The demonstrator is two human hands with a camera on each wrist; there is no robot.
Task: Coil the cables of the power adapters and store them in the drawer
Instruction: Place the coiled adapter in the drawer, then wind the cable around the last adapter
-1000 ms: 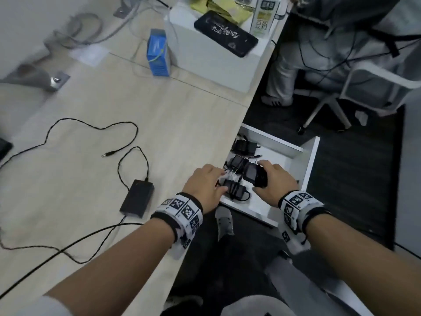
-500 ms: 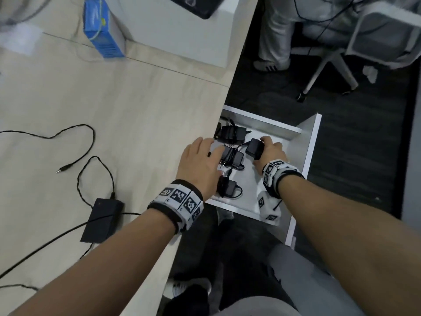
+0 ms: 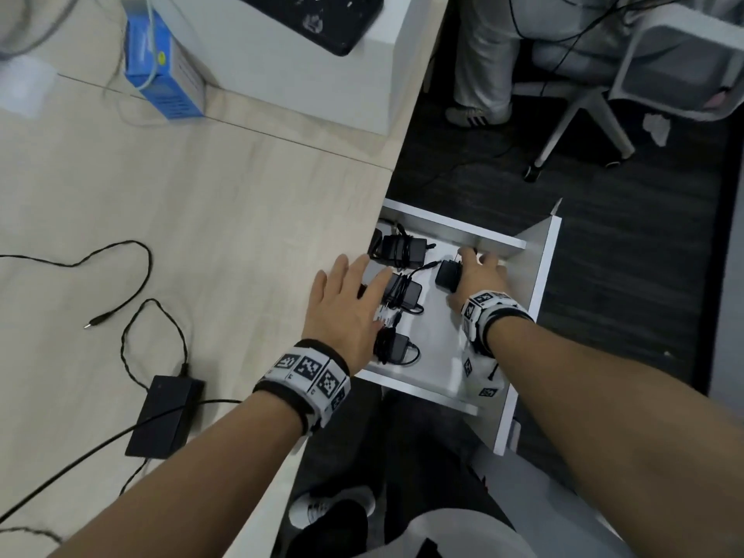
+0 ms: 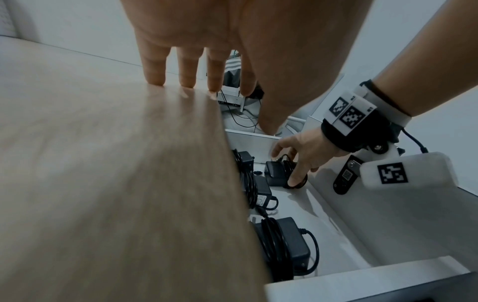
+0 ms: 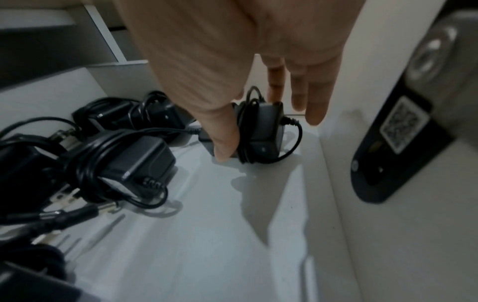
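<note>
The white drawer [image 3: 539, 300] stands pulled out from under the wooden desk [image 3: 201, 219]. Three black adapters with coiled cables [image 3: 402, 251] [image 3: 404, 294] [image 3: 396, 346] lie along its left side. My right hand [image 3: 471, 271] is down in the drawer's far right part. Its thumb and fingers grip another coiled adapter [image 5: 266, 126] that rests on the drawer floor. My left hand [image 3: 354, 275] is spread flat, its fingertips [image 4: 155, 80] touching the desk edge above the drawer. One black adapter [image 3: 165, 416] lies on the desk with its cable [image 3: 133, 275] uncoiled.
A blue box [image 3: 161, 70] and a large white box [image 3: 290, 86] stand at the back of the desk. A seated person's legs [image 3: 483, 54] and an office chair [image 3: 676, 66] are beyond the drawer. My own legs are under the drawer front.
My right hand has carried the coiled adapter deeper into the drawer, toward its far right, and lowered it to the floor. My left hand has flattened out at the desk edge.
</note>
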